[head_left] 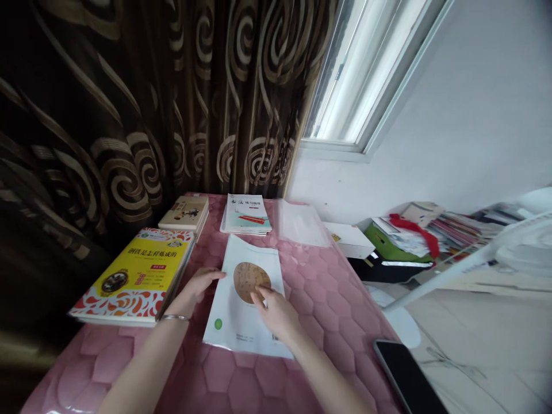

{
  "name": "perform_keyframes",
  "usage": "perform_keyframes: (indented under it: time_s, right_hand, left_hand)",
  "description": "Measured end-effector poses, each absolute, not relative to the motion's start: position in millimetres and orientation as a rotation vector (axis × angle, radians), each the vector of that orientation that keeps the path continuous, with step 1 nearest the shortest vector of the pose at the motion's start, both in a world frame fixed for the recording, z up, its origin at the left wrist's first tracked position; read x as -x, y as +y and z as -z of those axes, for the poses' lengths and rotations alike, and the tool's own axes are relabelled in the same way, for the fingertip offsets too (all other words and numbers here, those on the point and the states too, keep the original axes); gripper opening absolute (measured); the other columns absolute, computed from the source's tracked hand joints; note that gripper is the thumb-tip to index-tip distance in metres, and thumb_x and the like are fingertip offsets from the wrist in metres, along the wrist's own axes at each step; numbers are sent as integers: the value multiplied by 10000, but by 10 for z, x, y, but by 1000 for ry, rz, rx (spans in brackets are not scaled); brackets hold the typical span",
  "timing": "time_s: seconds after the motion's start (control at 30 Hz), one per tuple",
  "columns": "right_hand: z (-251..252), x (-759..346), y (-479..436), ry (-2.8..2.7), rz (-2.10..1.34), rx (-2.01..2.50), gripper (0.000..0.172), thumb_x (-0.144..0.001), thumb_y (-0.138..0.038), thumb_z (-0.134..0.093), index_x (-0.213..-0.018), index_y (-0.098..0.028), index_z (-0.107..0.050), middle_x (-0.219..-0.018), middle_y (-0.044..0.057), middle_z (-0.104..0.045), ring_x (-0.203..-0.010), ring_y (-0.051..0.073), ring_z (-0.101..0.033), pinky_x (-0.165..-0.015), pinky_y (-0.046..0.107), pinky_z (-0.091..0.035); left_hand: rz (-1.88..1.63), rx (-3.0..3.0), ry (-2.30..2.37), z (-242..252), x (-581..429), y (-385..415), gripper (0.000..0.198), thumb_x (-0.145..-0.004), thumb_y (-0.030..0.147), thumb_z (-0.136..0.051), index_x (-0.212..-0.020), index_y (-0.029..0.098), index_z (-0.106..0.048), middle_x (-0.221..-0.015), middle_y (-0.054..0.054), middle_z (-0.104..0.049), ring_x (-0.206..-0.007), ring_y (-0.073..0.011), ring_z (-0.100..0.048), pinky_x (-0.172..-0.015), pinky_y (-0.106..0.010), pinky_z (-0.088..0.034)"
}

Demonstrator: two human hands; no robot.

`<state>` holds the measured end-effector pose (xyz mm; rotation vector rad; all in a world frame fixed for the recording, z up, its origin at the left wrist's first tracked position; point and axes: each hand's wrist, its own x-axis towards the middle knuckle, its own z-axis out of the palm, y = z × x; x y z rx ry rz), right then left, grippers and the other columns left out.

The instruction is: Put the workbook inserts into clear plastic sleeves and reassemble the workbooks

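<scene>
A white book point(245, 322) with a brown round picture on its cover lies flat on the pink quilted table point(332, 287). My left hand point(196, 287), a bracelet on its wrist, rests open at the book's left edge with the fingers stretched toward it. My right hand point(276, 310) lies on the cover, fingers flat and pressing just below the brown circle.
A yellow book stack point(138, 276) sits left of the white book. Behind are a beige book point(185, 213), a white-and-teal booklet stack point(246, 214) and a clear plastic sleeve point(302, 224). A black phone point(405, 376) lies at the table's right edge. Dark curtains hang behind; cluttered papers are at right.
</scene>
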<state>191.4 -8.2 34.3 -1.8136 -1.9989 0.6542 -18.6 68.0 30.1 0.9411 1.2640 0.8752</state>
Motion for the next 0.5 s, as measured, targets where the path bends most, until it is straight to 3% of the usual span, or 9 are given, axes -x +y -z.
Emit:
perform_keyframes:
  time_s: [0.13, 0.27, 0.4, 0.5]
  right_hand:
    - [-717, -1684, 105, -1882, -858, 1613, 483, -995, -464, -292, -1022, -169, -673, -1018, 115, -728, -1011, 221, -669, -847, 282, -464]
    - [-1156, -1583, 221, -1829, -837, 1674, 446, -919, -579, -431, -952, -189, -644, -899, 82, -719, -897, 229, -670, -757, 289, -456]
    - [-1421, -1718, 226, -1542, -979, 1380, 359, -809, -522, -610, -935, -189, -656, -893, 49, -720, -865, 219, -659, -739, 302, -475]
    - [-1463, -1918, 180, -1330, -1117, 1100, 349, -778, -494, -647, -923, -177, -666, -858, 32, -723, -762, 188, -646, -681, 297, -492]
  left_hand:
    - [-1073, -832, 1232, -473, -95, 466, 289, -451, 332, -781, -629, 135, -666, -592, -51, -685, -564, -193, -625, -571, -296, -484]
    - [-1235, -1090, 1328, -853, -415, 182, 210, -585, 358, -690, -613, 155, -643, -550, -19, -644, -526, -163, -578, -531, -263, -440]
    - [-1364, -1630, 1325, -1278, -583, -161, 189, -735, 347, -635, -756, 180, -721, -874, -77, -744, -883, -265, -665, -826, -365, -511]
    - [-1345, -1831, 1196, -1368, -492, -292, 217, -794, 386, -627, -823, 208, -747, -1129, -90, -711, -1138, -324, -597, -1019, -474, -436]
